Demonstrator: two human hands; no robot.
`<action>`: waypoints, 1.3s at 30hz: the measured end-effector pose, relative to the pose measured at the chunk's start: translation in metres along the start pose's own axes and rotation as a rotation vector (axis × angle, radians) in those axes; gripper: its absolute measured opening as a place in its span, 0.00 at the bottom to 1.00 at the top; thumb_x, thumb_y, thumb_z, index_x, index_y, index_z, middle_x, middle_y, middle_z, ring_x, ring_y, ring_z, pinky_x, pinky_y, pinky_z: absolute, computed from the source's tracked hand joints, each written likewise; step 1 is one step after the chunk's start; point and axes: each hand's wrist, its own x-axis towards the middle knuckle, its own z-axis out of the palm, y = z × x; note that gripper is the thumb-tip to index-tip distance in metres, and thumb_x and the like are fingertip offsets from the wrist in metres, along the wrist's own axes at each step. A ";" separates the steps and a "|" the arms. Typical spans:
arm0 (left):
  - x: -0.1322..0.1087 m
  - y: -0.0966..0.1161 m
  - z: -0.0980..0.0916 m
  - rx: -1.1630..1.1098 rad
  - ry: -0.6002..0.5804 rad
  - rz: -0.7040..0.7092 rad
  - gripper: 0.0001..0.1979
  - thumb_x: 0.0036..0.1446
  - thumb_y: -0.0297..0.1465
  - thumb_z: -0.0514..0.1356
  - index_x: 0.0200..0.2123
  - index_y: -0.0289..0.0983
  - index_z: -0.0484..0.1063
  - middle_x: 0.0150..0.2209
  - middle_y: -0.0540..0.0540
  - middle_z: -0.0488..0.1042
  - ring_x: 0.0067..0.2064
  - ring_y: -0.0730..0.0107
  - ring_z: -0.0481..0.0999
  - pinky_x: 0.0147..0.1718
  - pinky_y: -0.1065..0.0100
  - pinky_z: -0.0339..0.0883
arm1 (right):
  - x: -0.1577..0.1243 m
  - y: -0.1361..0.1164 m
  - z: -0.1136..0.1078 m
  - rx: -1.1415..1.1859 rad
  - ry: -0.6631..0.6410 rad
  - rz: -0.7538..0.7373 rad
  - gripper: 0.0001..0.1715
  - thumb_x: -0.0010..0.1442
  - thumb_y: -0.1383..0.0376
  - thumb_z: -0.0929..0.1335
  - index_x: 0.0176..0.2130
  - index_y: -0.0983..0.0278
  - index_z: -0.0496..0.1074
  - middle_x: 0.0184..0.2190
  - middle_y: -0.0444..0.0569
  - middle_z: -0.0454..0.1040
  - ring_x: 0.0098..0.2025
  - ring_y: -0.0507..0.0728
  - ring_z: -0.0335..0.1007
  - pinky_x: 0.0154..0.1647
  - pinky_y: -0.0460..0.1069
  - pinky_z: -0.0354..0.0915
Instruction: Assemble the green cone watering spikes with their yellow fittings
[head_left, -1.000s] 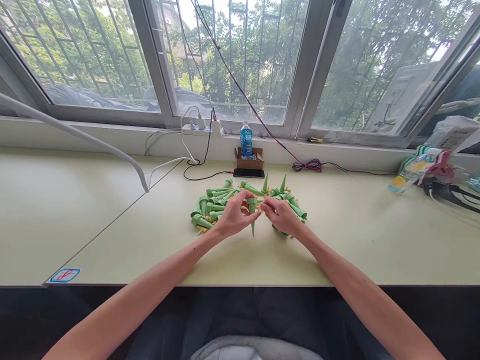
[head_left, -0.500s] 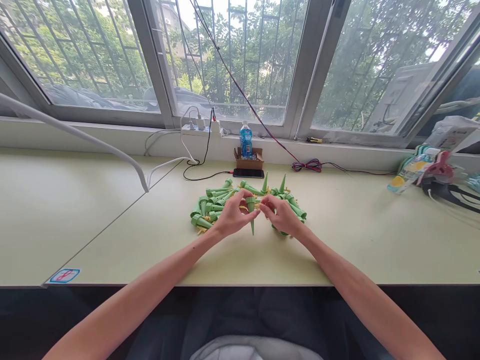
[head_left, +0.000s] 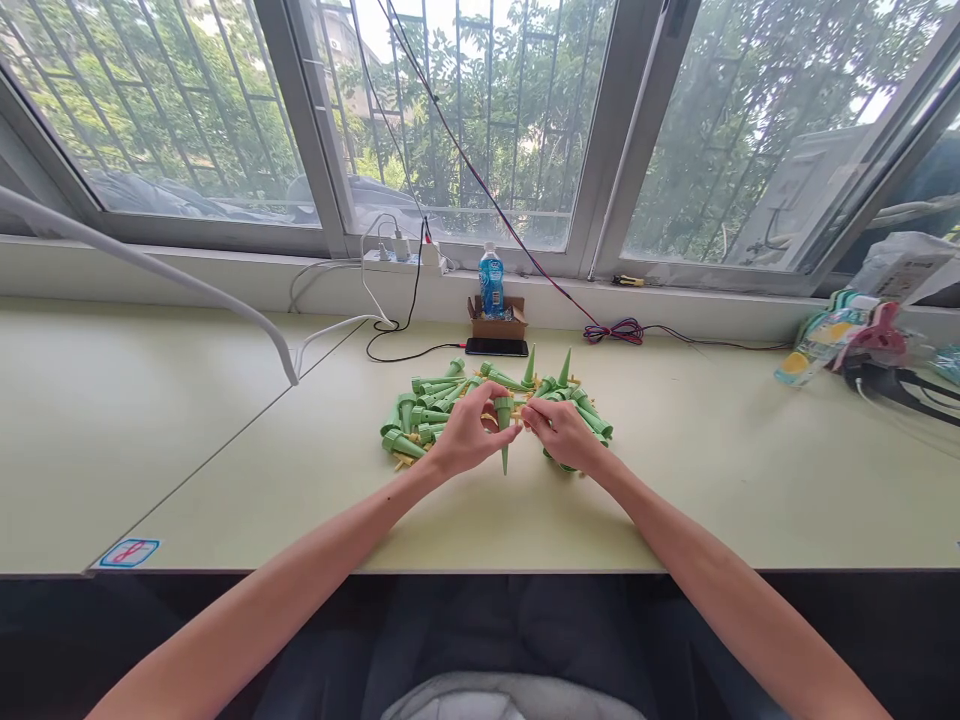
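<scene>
Centrally, we hold one green spike [head_left: 504,432] point-down, midway between the near and far edges of the table [head_left: 225,450]. Our left hand [head_left: 466,437] pinches its wide upper end, and the fingertips of our right hand [head_left: 564,435] close on that same end from the other side. Behind our two hands lies one heap of spikes [head_left: 424,405], too tangled to count, with two upright spikes [head_left: 530,365]; toward the far edge we count one phone [head_left: 497,346], one cardboard box [head_left: 498,326] and one bottle [head_left: 492,280].
</scene>
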 end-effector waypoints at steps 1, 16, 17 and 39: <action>0.000 0.000 0.000 0.000 -0.002 -0.003 0.18 0.51 0.35 0.65 0.43 0.37 0.65 0.44 0.44 0.70 0.32 0.75 0.72 0.31 0.68 0.75 | 0.000 0.000 0.000 0.002 -0.001 0.000 0.21 0.68 0.56 0.57 0.25 0.62 0.54 0.20 0.41 0.60 0.23 0.50 0.52 0.27 0.47 0.51; 0.001 0.004 -0.001 -0.046 0.021 -0.025 0.16 0.51 0.35 0.65 0.40 0.37 0.65 0.41 0.46 0.69 0.31 0.76 0.72 0.29 0.71 0.73 | 0.000 -0.005 -0.002 0.059 0.010 -0.010 0.10 0.65 0.60 0.61 0.33 0.62 0.64 0.24 0.42 0.68 0.25 0.51 0.59 0.30 0.46 0.57; 0.001 0.004 -0.001 -0.040 0.023 -0.022 0.16 0.50 0.35 0.65 0.40 0.37 0.65 0.41 0.46 0.69 0.31 0.76 0.72 0.29 0.71 0.73 | 0.000 -0.005 -0.002 0.055 0.008 -0.010 0.10 0.65 0.61 0.61 0.32 0.62 0.64 0.24 0.42 0.67 0.24 0.50 0.58 0.29 0.46 0.56; 0.000 0.000 0.001 0.035 0.025 0.021 0.17 0.51 0.35 0.64 0.43 0.37 0.66 0.44 0.44 0.71 0.31 0.75 0.72 0.31 0.68 0.75 | 0.000 0.000 -0.001 -0.025 -0.008 0.006 0.19 0.67 0.58 0.57 0.26 0.62 0.61 0.21 0.42 0.62 0.23 0.50 0.53 0.27 0.46 0.53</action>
